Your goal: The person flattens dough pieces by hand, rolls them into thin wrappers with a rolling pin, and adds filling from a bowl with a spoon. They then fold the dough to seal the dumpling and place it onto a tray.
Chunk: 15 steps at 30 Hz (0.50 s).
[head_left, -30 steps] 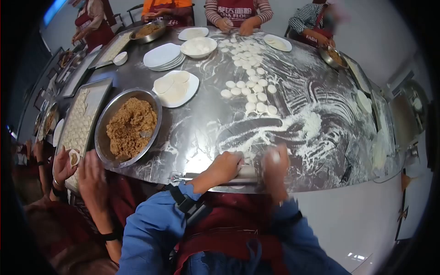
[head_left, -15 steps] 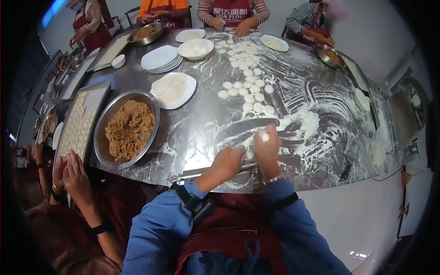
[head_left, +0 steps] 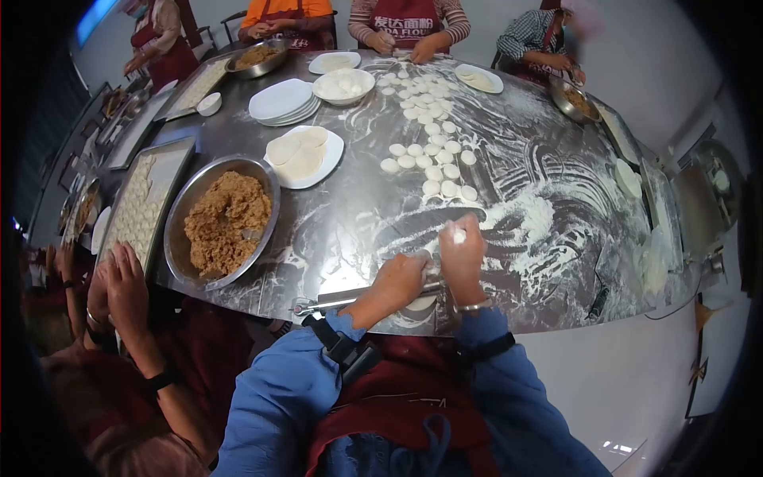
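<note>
My left hand (head_left: 400, 280) is curled low over the near table edge, its floury fingers turned toward my right hand; what they hold is hidden. Close beside it, my right hand (head_left: 462, 248) makes a fist with a white patch on top, flour or dough. Its grip is hidden as well. Part of a pale, flat dough round (head_left: 421, 303) shows between the wrists. A slim metal bar (head_left: 338, 298) lies along the table edge, running under my left hand. Beyond my hands sit several small dough discs (head_left: 433, 172) on the floured steel table (head_left: 318, 230).
To the left stand a steel bowl of brown filling (head_left: 226, 222), a tray of dumplings (head_left: 135, 211) and a plate of wrappers (head_left: 306, 159). Farther back are stacked plates (head_left: 280, 103) and a white bowl (head_left: 343, 86). A co-worker's hands (head_left: 123, 286) are at my left; other people work across the table.
My hands stay nearly in place; more of the pale dough round shows between the wrists. The co-worker's hands at left have shifted slightly up and left. The view has moved a little.
</note>
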Motion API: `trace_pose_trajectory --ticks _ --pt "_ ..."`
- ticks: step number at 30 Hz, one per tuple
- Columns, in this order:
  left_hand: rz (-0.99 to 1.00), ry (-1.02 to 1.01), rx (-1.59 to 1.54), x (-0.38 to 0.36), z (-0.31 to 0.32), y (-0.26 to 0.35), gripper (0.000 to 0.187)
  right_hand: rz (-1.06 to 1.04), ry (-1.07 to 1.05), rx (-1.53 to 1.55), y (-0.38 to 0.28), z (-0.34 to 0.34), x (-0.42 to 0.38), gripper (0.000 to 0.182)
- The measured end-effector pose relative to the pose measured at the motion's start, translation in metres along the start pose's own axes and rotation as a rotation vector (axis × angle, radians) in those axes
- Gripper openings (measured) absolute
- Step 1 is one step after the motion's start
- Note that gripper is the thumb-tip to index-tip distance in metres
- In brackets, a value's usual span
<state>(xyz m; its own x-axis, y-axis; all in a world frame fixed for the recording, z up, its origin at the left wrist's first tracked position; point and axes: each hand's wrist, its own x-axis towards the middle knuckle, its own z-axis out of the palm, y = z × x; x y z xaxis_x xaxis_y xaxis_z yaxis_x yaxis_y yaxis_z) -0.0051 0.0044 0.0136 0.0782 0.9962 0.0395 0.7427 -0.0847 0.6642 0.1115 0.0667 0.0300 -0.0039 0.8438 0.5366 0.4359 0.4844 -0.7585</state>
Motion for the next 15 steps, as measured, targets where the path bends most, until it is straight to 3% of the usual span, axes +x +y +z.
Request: trace_pose_trajectory --ticks 3,6,11,13,15 --pt "0.035 -0.081 0.022 -0.005 -0.004 -0.008 0.012 0.09 -0.031 -0.037 0.005 -0.025 -0.033 0.012" --pt "0.011 -0.081 -0.119 -0.015 -0.01 -0.016 0.014 0.301 -0.005 0.134 0.012 -0.037 -0.056 0.013" --pt "-0.047 -0.05 -0.038 -0.003 -0.003 0.005 0.014 0.004 0.028 -0.011 0.001 -0.001 -0.002 0.015" --pt "-0.014 0.005 -0.054 0.002 0.003 0.0 0.015 0.025 0.034 -0.036 0.004 -0.006 -0.009 0.015" --pt "0.054 -0.07 -0.008 0.0 0.001 -0.011 0.016 0.04 0.025 -0.06 0.011 -0.019 -0.029 0.015"
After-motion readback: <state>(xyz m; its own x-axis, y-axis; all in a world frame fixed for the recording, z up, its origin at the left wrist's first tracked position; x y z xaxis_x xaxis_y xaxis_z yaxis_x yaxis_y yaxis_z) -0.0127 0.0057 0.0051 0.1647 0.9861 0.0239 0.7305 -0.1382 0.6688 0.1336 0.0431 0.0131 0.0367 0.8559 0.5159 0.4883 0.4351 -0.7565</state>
